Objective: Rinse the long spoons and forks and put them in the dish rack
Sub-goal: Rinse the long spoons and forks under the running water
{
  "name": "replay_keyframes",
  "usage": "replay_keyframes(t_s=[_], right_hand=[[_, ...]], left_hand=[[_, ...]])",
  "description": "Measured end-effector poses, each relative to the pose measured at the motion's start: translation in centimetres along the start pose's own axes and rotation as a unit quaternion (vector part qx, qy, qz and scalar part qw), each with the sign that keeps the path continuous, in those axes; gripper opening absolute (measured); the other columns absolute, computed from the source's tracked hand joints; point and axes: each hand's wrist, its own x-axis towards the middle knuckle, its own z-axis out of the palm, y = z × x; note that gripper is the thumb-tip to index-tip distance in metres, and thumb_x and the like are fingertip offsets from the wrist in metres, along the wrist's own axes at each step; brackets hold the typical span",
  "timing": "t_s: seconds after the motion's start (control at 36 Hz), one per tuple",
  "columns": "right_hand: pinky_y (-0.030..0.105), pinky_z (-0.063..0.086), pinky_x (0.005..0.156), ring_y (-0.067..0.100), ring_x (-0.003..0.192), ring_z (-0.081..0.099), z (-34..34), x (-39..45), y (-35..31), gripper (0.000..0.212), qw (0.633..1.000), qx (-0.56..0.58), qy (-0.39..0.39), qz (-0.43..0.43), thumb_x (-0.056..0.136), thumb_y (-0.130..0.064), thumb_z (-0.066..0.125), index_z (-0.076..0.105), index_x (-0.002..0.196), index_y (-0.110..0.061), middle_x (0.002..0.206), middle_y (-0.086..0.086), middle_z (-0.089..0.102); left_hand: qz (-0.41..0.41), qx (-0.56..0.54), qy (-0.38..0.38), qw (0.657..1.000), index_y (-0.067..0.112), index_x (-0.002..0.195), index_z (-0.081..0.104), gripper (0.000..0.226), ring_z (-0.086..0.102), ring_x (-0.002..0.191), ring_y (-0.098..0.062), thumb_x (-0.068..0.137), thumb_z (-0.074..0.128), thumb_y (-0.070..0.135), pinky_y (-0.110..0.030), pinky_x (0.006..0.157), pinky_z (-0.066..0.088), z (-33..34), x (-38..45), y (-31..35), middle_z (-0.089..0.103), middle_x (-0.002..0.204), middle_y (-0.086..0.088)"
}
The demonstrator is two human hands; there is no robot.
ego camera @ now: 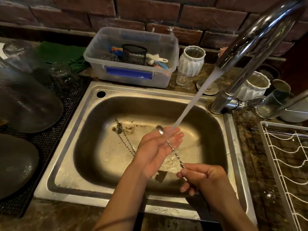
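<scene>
A long twisted-handle spoon (175, 153) lies across my left hand (158, 147), whose palm faces up with the fingers spread under the running water (191, 105). My right hand (200, 177) pinches the spoon's handle end. The spoon's bowl sticks out past my left fingers, beside the stream. Two or three more long utensils (125, 140) lie on the bottom of the steel sink (80, 130), partly hidden behind my left hand. The white wire dish rack (286, 157) stands on the counter at the right.
The chrome faucet (246, 47) arches over the sink from the right. A clear plastic tub (131, 64) of scrubbers sits behind the sink. White ribbed jars (191, 62) and glassware stand by the faucet. Dark plates (25, 105) and upturned glasses rest on a black mat at the left.
</scene>
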Motion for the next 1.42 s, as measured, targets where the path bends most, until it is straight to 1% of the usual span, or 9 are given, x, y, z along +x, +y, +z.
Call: replay_keyframes(t_s=[0.28,0.36,0.56,0.75,0.92,1.0,1.11,1.22,1.42], right_hand=[[0.022,0.050,0.045,0.027,0.055,0.063,1.5,2.3,0.1,0.017,0.999,0.036,0.020,-0.023,0.077,-0.018,0.078,0.080,0.090,-0.007,0.076,0.019,0.077],[0.023,0.049,0.046,0.031,0.057,0.060,1.7,3.0,0.1,0.025,0.998,0.037,0.022,-0.039,0.071,-0.027,0.077,0.081,0.090,-0.011,0.075,0.020,0.076],[0.022,0.048,0.044,0.020,0.050,0.062,2.2,4.6,-0.8,0.011,0.996,0.030,0.006,-0.081,0.086,-0.007,0.071,0.079,0.093,-0.003,0.064,0.014,0.074],[0.032,0.051,0.053,0.036,0.062,0.060,3.2,6.0,-1.8,0.009,0.995,0.067,0.013,-0.069,0.087,-0.006,0.070,0.079,0.087,-0.004,0.078,0.031,0.073],[0.025,0.062,0.058,0.023,0.062,0.072,3.5,7.0,-2.8,0.017,0.995,0.074,-0.024,-0.062,0.090,-0.009,0.065,0.075,0.094,0.004,0.084,0.019,0.078],[0.026,0.062,0.062,0.026,0.070,0.074,3.9,7.4,-3.3,0.024,0.993,0.102,-0.041,-0.043,0.096,-0.013,0.057,0.074,0.097,0.003,0.090,0.020,0.078],[0.033,0.063,0.067,0.029,0.070,0.074,4.3,8.3,-3.9,0.037,0.975,0.209,-0.081,0.009,0.101,-0.021,0.044,0.067,0.109,0.006,0.102,0.027,0.075],[0.041,0.062,0.080,0.034,0.081,0.075,4.3,8.8,-4.1,0.060,0.961,0.253,-0.110,0.029,0.092,-0.048,0.044,0.063,0.118,0.003,0.110,0.027,0.073],[0.035,0.065,0.070,0.034,0.086,0.076,4.4,9.0,-4.1,0.068,0.948,0.285,-0.135,0.037,0.094,-0.055,0.040,0.054,0.129,0.002,0.115,0.030,0.070]], left_hand=[[0.040,0.078,-0.022,0.996,-0.008,0.114,0.063,0.030,0.070,0.108,-0.036,0.085,0.063,-0.001,-0.038,0.097,0.057,0.5,0.7,0.5,0.070,0.118,-0.026],[0.022,0.105,-0.035,0.994,-0.008,0.115,0.062,0.024,0.069,0.110,-0.039,0.093,0.053,-0.010,-0.037,0.095,0.058,0.2,0.8,0.4,0.069,0.119,-0.028],[0.022,0.104,-0.045,0.993,-0.008,0.120,0.058,0.032,0.070,0.109,-0.036,0.093,0.045,-0.017,-0.034,0.091,0.059,-0.2,1.3,0.7,0.071,0.116,-0.025],[0.005,0.178,-0.047,0.983,-0.001,0.132,0.053,0.048,0.068,0.116,-0.031,0.093,0.036,-0.023,-0.061,0.115,0.027,-0.8,2.3,2.3,0.072,0.119,-0.019],[0.028,0.141,-0.064,0.987,-0.003,0.130,0.053,0.040,0.071,0.111,-0.026,0.095,0.040,-0.017,-0.037,0.090,0.060,-0.3,2.8,3.8,0.071,0.121,-0.020],[0.035,0.128,-0.068,0.989,-0.003,0.132,0.052,0.042,0.071,0.110,-0.028,0.096,0.038,-0.018,-0.029,0.088,0.059,-0.2,3.1,4.7,0.069,0.123,-0.022],[0.042,0.124,-0.065,0.989,-0.005,0.136,0.047,0.044,0.068,0.114,-0.034,0.095,0.038,-0.019,-0.035,0.096,0.057,0.0,3.6,5.7,0.067,0.126,-0.024],[0.055,0.114,-0.056,0.990,-0.006,0.135,0.048,0.045,0.069,0.112,-0.034,0.094,0.038,-0.021,-0.035,0.093,0.059,0.3,4.0,6.2,0.067,0.125,-0.025],[0.095,0.101,-0.037,0.990,-0.002,0.123,0.059,0.034,0.071,0.110,-0.031,0.097,0.043,-0.016,-0.032,0.089,0.060,0.5,4.6,6.8,0.071,0.120,-0.020]])
